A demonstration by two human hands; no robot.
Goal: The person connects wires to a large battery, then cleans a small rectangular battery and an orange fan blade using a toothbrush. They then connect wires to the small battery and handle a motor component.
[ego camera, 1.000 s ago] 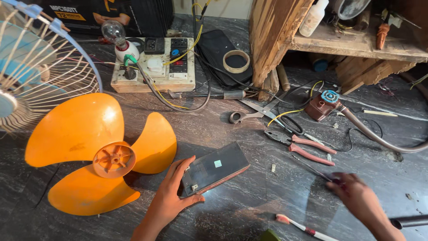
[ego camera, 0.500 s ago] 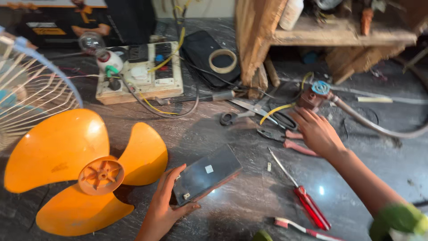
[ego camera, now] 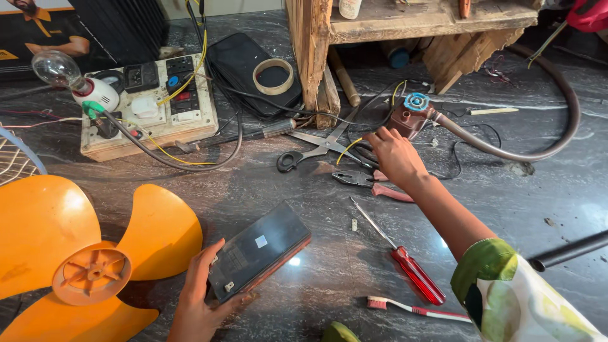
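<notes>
Starting on the far left, we've got a big orange fan blade [ego camera: 95, 253] lying flat on the dark stone floor [ego camera: 544, 171], with a sliver of the fan's wire guard [ego camera: 16, 161] poking in above it. Behind that sits a wooden switchboard [ego camera: 149, 117] with sockets, a clear bulb [ego camera: 57, 68] sticking out of its left end, and yellow and black wires trailing off it.

Our left hand [ego camera: 201, 304] is down at the bottom, fingers wrapped around the near end of a flat black battery pack [ego camera: 259, 250]. It's a loose clasp from underneath and the side, with the pack tilted up off the floor, just right of the fan blade.

Further back there's a roll of tape [ego camera: 273, 76] sitting on a black pouch [ego camera: 250, 69], right next to a rough wooden shelf leg [ego camera: 310, 57]. In front of that lie scissors [ego camera: 313, 149].

Our right hand [ego camera: 396, 155] is stretched out over pink-handled pliers [ego camera: 373, 183], fingers curled down at a small reddish-brown motor [ego camera: 408, 117] with a blue cap. We can't tell whether it's actually gripping anything, since the fingertips are hidden. A hose [ego camera: 551, 126] loops off the motor to the right.

Nearer us, a red-handled screwdriver [ego camera: 405, 259] and a toothbrush [ego camera: 415, 308] lie on the floor.
</notes>
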